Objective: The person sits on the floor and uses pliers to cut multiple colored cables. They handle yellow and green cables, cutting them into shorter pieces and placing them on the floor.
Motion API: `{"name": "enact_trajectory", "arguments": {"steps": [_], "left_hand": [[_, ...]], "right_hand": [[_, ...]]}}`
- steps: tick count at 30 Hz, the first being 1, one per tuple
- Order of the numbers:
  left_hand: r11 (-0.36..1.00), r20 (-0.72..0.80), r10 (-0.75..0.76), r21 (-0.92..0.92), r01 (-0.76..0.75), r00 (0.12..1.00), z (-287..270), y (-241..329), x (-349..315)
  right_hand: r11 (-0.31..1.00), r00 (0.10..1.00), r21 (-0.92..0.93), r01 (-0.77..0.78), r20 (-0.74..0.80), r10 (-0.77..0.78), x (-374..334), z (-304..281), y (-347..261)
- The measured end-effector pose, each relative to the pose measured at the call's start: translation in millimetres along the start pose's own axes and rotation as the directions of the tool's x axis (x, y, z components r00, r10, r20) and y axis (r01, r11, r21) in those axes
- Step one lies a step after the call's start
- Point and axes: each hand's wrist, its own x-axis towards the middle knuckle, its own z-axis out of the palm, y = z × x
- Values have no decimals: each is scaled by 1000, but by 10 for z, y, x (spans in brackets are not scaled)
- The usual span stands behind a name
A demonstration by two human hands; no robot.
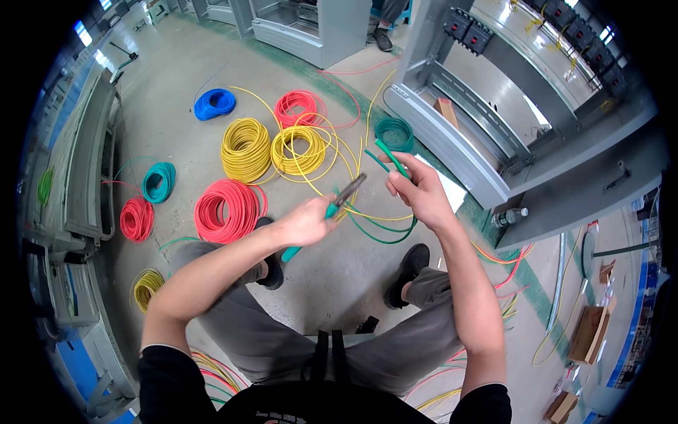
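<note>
My left hand [308,222] is closed around a pair of pliers [349,191] with green handles, the dark jaws pointing up and to the right. A green handle end sticks out below that hand. To the right, my right hand [422,189] pinches green wire [393,157] between thumb and fingers, with two cut-looking ends rising above the grip. The wire loops down under both hands. A small gap separates the plier jaws from the wire ends. Yellow wire strands [374,215] pass behind and below the hands.
On the floor ahead lie yellow coils [236,166], red coils [205,212], a blue coil [205,106] and a green coil [394,128]. An open grey metal cabinet [452,159] stands at right, with a plastic bottle [510,216] against it. Another person's shoe [382,39] shows far ahead.
</note>
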Motion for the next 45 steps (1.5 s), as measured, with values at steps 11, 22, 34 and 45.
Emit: {"name": "enact_trajectory", "arguments": {"steps": [11, 22, 34, 45], "left_hand": [[949, -377, 272, -44, -311, 885, 182, 114, -14], [898, -382, 309, -185, -400, 871, 251, 158, -79], [930, -395, 210, -200, -308, 894, 296, 291, -74], [1000, -457, 7, -18, -17, 889, 294, 235, 3]], "right_hand": [[970, 970, 102, -220, 125, 207, -97, 33, -79], [908, 946, 317, -276, 254, 199, -158, -16, -100], [982, 977, 59, -179, 129, 171, -198, -30, -105], [823, 985, -562, 88, -73, -155, -182, 248, 3]]}}
